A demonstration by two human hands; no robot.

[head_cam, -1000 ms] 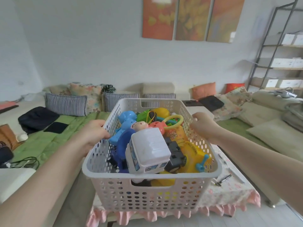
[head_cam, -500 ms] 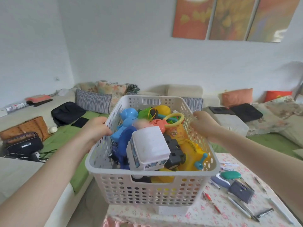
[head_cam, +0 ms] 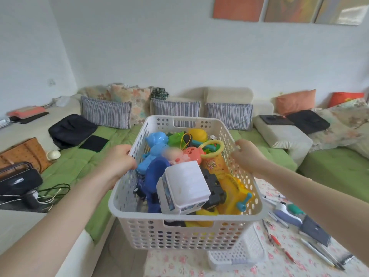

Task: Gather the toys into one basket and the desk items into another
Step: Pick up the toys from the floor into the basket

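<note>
Basket (head_cam: 187, 215) of toys (head_cam: 183, 184) held above floral table (head_cam: 175, 264); left hand (head_cam: 117, 162) fingers curled over left rim; right hand (head_cam: 247, 156) fingers clamped on right rim; second basket (head_cam: 239, 254) beneath; pens (head_cam: 279, 242) lie at right.

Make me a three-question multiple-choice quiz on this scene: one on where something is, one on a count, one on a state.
1. Where are the pens?
A) on the floor
B) on the table, right of the basket
C) in the basket

2. How many striped cushions are there?
A) one
B) three
C) five

3. How is the basket held?
A) by one hand only
B) not held
C) by both hands, on its side rims

Answers:
1 B: the pens lie on the floral table beside the basket.
2 B: three line the sofa back.
3 C: the left hand and right hand each grip a rim.
</note>
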